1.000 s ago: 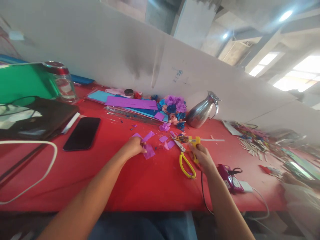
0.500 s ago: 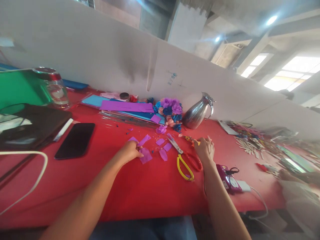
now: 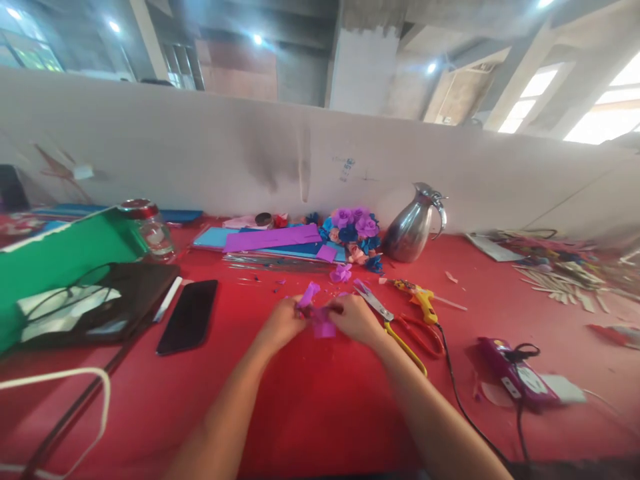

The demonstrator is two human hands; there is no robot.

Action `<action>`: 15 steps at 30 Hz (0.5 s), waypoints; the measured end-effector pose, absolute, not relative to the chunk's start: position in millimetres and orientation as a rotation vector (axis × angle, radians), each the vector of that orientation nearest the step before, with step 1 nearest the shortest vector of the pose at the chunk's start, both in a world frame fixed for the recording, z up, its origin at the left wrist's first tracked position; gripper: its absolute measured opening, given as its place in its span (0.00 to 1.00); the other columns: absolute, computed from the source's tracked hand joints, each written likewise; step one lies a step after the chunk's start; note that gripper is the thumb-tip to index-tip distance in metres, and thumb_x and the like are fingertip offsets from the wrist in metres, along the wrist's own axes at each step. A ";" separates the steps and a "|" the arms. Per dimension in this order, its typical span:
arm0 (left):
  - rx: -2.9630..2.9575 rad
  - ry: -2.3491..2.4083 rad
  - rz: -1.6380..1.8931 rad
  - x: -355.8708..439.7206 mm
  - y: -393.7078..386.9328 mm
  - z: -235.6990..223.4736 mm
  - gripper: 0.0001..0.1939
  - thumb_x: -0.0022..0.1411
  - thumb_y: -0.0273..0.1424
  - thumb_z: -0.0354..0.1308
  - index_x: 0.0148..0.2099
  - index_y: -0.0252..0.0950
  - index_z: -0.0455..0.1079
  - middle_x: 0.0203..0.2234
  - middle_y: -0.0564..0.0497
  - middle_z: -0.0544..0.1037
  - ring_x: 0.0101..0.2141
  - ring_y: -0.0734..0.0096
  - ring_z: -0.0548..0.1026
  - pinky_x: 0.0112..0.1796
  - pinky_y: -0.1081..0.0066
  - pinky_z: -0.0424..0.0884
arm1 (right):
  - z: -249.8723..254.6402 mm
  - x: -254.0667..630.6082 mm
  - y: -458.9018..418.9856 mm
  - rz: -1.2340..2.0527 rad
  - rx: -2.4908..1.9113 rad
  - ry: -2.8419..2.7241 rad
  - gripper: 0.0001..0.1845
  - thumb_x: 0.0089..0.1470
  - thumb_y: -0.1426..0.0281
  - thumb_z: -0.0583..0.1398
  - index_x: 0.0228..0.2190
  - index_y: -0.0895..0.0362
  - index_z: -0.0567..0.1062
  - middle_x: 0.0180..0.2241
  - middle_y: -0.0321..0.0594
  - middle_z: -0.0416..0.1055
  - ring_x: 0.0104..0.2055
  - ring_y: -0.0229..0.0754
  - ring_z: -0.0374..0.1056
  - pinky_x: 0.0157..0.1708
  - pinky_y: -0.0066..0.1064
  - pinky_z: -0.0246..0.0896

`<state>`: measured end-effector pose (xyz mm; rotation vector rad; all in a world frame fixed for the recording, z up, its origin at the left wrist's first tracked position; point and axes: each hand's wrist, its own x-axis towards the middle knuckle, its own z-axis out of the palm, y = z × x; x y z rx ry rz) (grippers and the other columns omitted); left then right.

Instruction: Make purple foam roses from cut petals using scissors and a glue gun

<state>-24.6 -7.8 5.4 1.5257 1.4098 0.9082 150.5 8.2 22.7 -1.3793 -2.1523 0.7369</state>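
Note:
My left hand [image 3: 284, 325] pinches a folded strip of purple crepe paper [image 3: 309, 294] over the middle of the red table. Close beside it, my right hand [image 3: 356, 320] has its fingers closed at the edge of a flat purple paper piece [image 3: 325, 325] hanging between both hands. Motion blurs the fingertips somewhat. Scissors [image 3: 383, 312] with one yellow and one red handle lie just right of my right hand. Behind them rests a yellow glue gun [image 3: 424, 303] with a glue stick in it. A purple paper flower [image 3: 341, 273] sits beyond my hands.
Behind are stacked purple and blue paper sheets [image 3: 273, 237], a bunch of paper flowers [image 3: 353, 230] and a steel jug [image 3: 410, 230]. A phone [image 3: 189, 316] and glass jar [image 3: 154, 233] stand left. To the right lie a purple power strip [image 3: 520, 377] and the glue gun's cord [image 3: 463, 407].
My right hand has left the glue gun and moved left to the purple paper by my left hand. The glue gun now lies on the table. The view has levelled.

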 end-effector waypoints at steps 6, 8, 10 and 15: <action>1.259 1.322 1.174 -17.8 -15.9 16.1 0.16 0.55 0.45 0.54 0.39 0.39 0.65 0.23 0.56 0.64 0.25 0.74 0.63 0.30 0.73 0.62 | 10.5 170.3 26.0 1.115 -1.256 -1.520 0.14 0.48 0.63 0.57 0.30 0.59 0.78 0.22 0.36 0.74 0.23 0.38 0.68 0.24 0.27 0.62; 1.217 1.293 1.195 -16.4 -15.6 16.2 0.18 0.55 0.48 0.53 0.39 0.39 0.66 0.22 0.56 0.62 0.25 0.74 0.62 0.31 0.73 0.62 | 11.8 172.1 27.2 1.188 -1.195 -1.365 0.14 0.46 0.61 0.59 0.29 0.59 0.76 0.22 0.36 0.74 0.22 0.37 0.68 0.24 0.27 0.63; 1.218 1.283 1.201 -14.9 -15.1 15.3 0.20 0.54 0.49 0.53 0.37 0.38 0.68 0.25 0.53 0.65 0.27 0.73 0.63 0.32 0.72 0.63 | 14.6 172.3 26.8 1.181 -1.160 -1.276 0.13 0.45 0.61 0.60 0.28 0.59 0.75 0.22 0.36 0.74 0.22 0.37 0.68 0.24 0.27 0.64; 1.289 1.257 1.167 -9.8 -15.7 11.3 0.22 0.55 0.51 0.53 0.34 0.36 0.71 0.29 0.48 0.70 0.30 0.70 0.64 0.35 0.70 0.64 | 21.9 168.5 22.8 1.150 -1.093 -1.162 0.12 0.45 0.61 0.59 0.29 0.58 0.72 0.25 0.37 0.75 0.25 0.38 0.70 0.26 0.29 0.67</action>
